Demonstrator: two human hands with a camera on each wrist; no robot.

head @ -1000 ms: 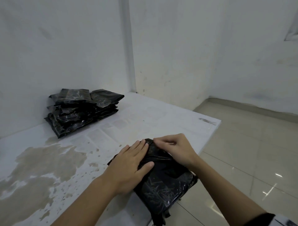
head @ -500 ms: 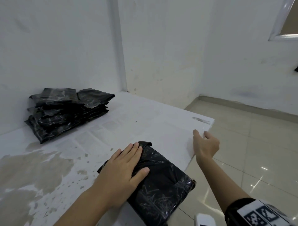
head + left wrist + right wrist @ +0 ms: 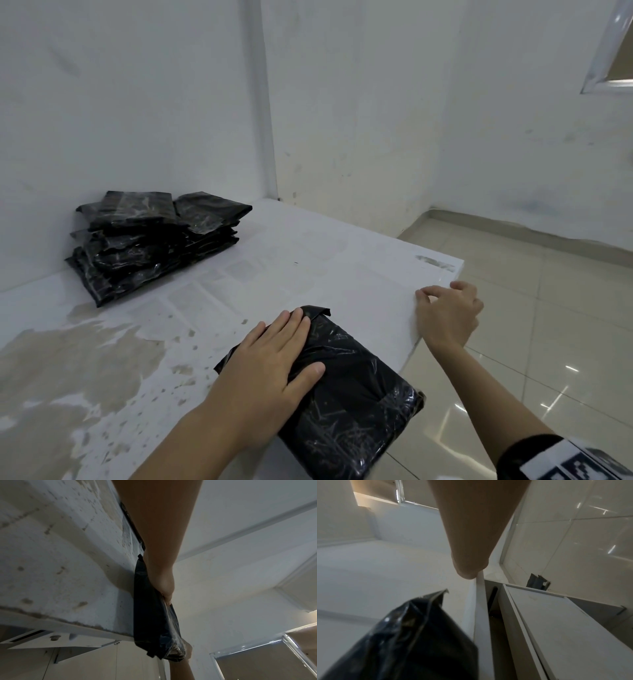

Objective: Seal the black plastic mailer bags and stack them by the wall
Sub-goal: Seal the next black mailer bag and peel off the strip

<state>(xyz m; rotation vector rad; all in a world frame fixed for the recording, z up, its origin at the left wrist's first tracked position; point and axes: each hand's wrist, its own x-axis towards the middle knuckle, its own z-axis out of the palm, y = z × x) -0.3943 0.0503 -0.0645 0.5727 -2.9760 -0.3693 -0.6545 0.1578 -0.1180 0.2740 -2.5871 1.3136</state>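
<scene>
The left hand (image 3: 270,370) lies flat, fingers straight, pressing a filled black mailer bag (image 3: 346,401) at the near edge of the white table (image 3: 308,260), its contents hidden by the opaque plastic. The right hand (image 3: 448,317), fingers loosely curled and holding nothing, rests at the table's right edge. A stack of black mailer bags (image 3: 150,240) sits against the wall (image 3: 120,102), well apart.

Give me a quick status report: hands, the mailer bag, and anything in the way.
Left hand flat on black plastic mailer bag at white table edge. Right hand curled at table's right edge, holding nothing visible. Stack of black mailers by wall; path clear.
</scene>
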